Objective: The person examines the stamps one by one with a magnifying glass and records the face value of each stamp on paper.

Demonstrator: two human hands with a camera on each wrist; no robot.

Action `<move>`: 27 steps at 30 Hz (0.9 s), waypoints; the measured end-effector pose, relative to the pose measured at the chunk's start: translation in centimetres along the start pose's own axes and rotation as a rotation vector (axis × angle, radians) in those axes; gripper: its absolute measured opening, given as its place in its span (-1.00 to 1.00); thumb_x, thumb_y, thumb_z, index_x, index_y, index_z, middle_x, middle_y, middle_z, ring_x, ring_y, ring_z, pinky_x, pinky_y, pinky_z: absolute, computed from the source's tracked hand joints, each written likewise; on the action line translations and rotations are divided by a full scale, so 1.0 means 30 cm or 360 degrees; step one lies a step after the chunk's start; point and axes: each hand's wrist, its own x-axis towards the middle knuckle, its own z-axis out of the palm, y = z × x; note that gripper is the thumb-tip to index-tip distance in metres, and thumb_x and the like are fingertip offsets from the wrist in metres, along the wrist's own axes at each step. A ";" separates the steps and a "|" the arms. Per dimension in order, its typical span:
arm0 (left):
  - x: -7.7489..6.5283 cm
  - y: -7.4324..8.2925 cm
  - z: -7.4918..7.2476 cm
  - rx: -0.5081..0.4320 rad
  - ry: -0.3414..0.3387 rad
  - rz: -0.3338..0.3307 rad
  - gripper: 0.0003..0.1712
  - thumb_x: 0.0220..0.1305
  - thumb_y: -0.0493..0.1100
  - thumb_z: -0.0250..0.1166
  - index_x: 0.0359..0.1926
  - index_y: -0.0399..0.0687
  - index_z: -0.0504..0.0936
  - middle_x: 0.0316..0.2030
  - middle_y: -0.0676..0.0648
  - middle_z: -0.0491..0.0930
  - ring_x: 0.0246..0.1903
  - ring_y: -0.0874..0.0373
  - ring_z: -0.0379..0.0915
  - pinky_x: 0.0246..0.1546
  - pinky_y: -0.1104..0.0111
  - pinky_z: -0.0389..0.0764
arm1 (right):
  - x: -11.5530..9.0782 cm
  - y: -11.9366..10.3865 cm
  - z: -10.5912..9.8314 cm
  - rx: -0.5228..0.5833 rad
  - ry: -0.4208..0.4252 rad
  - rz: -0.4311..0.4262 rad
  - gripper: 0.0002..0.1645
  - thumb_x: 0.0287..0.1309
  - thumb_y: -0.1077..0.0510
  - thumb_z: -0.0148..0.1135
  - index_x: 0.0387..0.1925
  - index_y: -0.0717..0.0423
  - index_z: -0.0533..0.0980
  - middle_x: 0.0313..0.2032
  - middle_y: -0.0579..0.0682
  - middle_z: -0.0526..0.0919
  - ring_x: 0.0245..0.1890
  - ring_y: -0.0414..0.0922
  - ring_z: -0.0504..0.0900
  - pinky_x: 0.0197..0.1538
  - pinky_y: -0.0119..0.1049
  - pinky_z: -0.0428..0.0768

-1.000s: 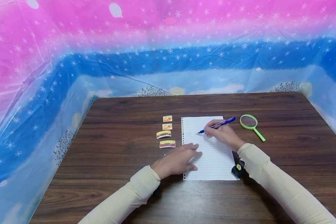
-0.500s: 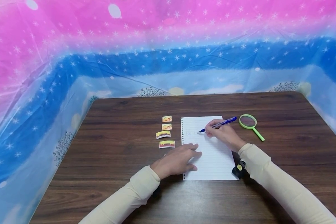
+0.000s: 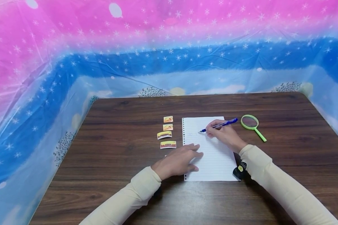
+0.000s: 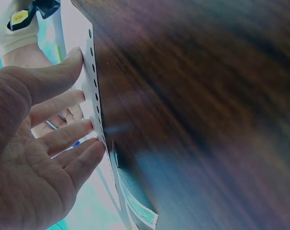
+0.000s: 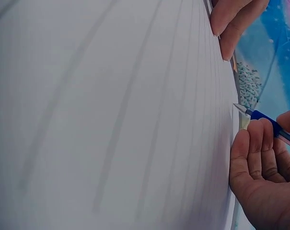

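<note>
I find one change over the last second: the row of writing [image 3: 190, 134] on the lined sheet [image 3: 214, 167] has gained a faint new mark [image 3: 196, 133], set just to the right of the first characters. I cannot read either with certainty. The blue pen [image 3: 225, 122] has shifted only slightly, and its tip now stands just beside that mark; the right wrist view places the tip at the paper, though I cannot confirm contact. I judge from this that the writing in hand is under way and the row unfinished. My right hand [image 3: 223, 134] pinches the pen between thumb and fingers, the barrel slanting up and away to the right. My left hand [image 3: 180, 157] is unchanged: fingers spread, gripping nothing, laid across the punched edge of the sheet, which lies flat on the wooden table [image 3: 115, 131]. I note no movement in the four small printed cards [image 3: 168, 145], stacked in a loose column just left of the sheet, the nearer two wider than the others. The green magnifying glass [image 3: 250, 122] likewise lies undisturbed, right of the sheet and touched by neither hand.
</note>
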 end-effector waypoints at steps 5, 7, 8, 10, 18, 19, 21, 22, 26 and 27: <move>0.001 -0.001 0.000 0.0004 0.0005 0.0001 -0.38 0.33 -0.01 0.41 0.36 -0.03 0.54 0.45 -0.16 0.30 0.47 0.00 0.16 0.44 0.24 0.22 | 0.001 -0.003 0.002 -0.0016 0.0033 0.0054 -0.67 0.42 0.00 0.21 -0.04 0.19 0.58 -0.18 0.13 0.72 -0.11 0.02 0.72 0.17 -0.03 0.47; 0.000 -0.001 0.000 0.0002 0.0005 -0.0004 -0.38 0.32 -0.01 0.41 0.36 -0.03 0.54 0.45 -0.16 0.30 0.47 0.00 0.16 0.44 0.24 0.22 | 0.001 -0.004 0.002 -0.0018 0.0039 0.0061 -0.68 0.43 0.00 0.21 -0.04 0.19 0.57 -0.19 0.13 0.72 -0.11 0.03 0.71 0.18 0.00 0.46; 0.000 -0.001 0.000 -0.0001 0.0006 -0.0006 -0.38 0.32 -0.01 0.41 0.36 -0.02 0.54 0.45 -0.16 0.31 0.47 0.00 0.16 0.44 0.24 0.22 | 0.001 -0.005 0.002 -0.0019 0.0041 0.0060 -0.68 0.42 0.00 0.21 -0.05 0.19 0.57 -0.20 0.13 0.72 -0.11 0.03 0.71 0.18 0.00 0.46; -0.001 -0.001 0.000 -0.0003 0.0007 -0.0009 -0.38 0.32 -0.01 0.42 0.35 -0.02 0.55 0.45 -0.16 0.31 0.47 0.00 0.17 0.44 0.24 0.23 | -0.001 -0.007 0.003 -0.0025 0.0043 0.0058 -0.69 0.42 0.02 0.21 -0.06 0.19 0.58 -0.21 0.13 0.71 -0.12 0.03 0.70 0.16 -0.02 0.47; 0.000 0.001 -0.001 0.0012 0.0004 -0.0009 -0.38 0.32 -0.01 0.41 0.36 -0.01 0.54 0.45 -0.15 0.30 0.47 0.01 0.16 0.43 0.24 0.24 | -0.002 -0.012 0.003 -0.0042 0.0041 0.0055 -0.73 0.40 0.05 0.21 -0.11 0.19 0.59 -0.25 0.10 0.71 -0.15 0.00 0.68 0.06 -0.15 0.47; 0.001 0.001 0.000 0.0012 0.0002 -0.0010 -0.38 0.32 -0.01 0.41 0.36 -0.01 0.54 0.45 -0.15 0.30 0.47 0.01 0.16 0.43 0.24 0.24 | -0.002 -0.013 0.003 -0.0041 0.0038 0.0052 -0.73 0.40 0.05 0.22 -0.11 0.20 0.59 -0.25 0.10 0.71 -0.16 -0.01 0.69 0.05 -0.16 0.48; 0.000 0.001 0.000 0.0011 0.0001 -0.0010 -0.38 0.32 0.00 0.41 0.36 -0.01 0.54 0.45 -0.15 0.31 0.47 0.01 0.16 0.43 0.24 0.24 | -0.002 -0.012 0.002 -0.0035 0.0032 0.0042 -0.73 0.40 0.06 0.22 -0.12 0.20 0.59 -0.25 0.11 0.71 -0.16 -0.01 0.68 0.03 -0.18 0.50; 0.000 0.001 0.000 0.0009 0.0000 -0.0010 -0.38 0.32 -0.01 0.41 0.36 -0.01 0.55 0.45 -0.14 0.31 0.47 0.01 0.16 0.43 0.24 0.23 | -0.002 -0.012 0.002 -0.0032 0.0027 0.0037 -0.73 0.39 0.06 0.22 -0.12 0.21 0.59 -0.25 0.11 0.71 -0.17 -0.01 0.68 0.03 -0.18 0.51; -0.002 0.000 0.000 0.0008 0.0002 -0.0006 -0.39 0.32 -0.01 0.42 0.35 -0.01 0.55 0.45 -0.14 0.32 0.47 0.01 0.16 0.43 0.25 0.24 | -0.001 -0.010 0.003 -0.0018 0.0013 0.0027 -0.73 0.40 0.06 0.23 -0.13 0.22 0.60 -0.25 0.13 0.70 -0.17 -0.02 0.68 0.00 -0.19 0.52; -0.002 -0.001 0.001 0.0007 0.0003 -0.0006 -0.39 0.32 -0.01 0.42 0.35 -0.01 0.55 0.45 -0.14 0.32 0.47 0.01 0.16 0.43 0.25 0.23 | -0.001 -0.010 0.003 -0.0017 0.0011 0.0025 -0.72 0.40 0.06 0.23 -0.13 0.22 0.60 -0.25 0.13 0.70 -0.17 -0.02 0.68 0.00 -0.20 0.52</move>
